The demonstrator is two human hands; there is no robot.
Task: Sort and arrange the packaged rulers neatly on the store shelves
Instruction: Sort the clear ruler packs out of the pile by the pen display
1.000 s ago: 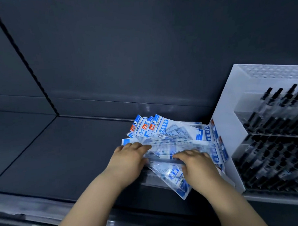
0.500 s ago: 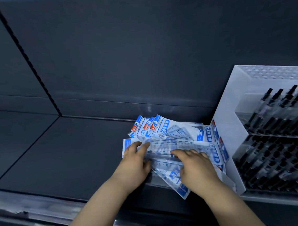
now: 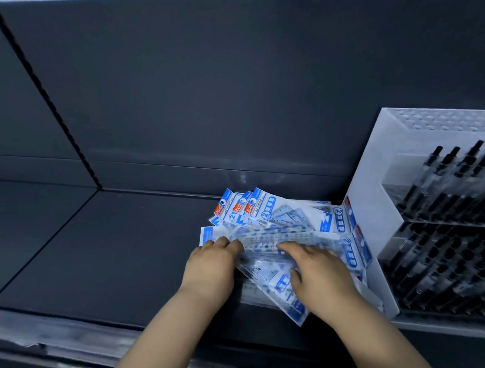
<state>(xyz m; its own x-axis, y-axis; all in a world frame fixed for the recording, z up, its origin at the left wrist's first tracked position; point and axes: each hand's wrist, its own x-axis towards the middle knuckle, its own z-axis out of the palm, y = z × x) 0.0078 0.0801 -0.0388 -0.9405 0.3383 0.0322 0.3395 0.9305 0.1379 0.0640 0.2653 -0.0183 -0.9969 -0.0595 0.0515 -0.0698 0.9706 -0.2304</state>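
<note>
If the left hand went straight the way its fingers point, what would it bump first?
Probably the fanned ruler packets with red labels, just beyond the left hand, which already rests on the pile. Behind them stands the back wall. Depth is hard to judge.

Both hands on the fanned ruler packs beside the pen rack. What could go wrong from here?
1. The ruler packs lie in a loose, overlapping fan; with the left hand and right hand resting on top, the glossy sleeves may slide apart.
2. The lowest pack angles toward the front edge of the shelf and might slip off.
3. The packs butt against the pen rack; pushing right could crumple them or nudge it.
</note>
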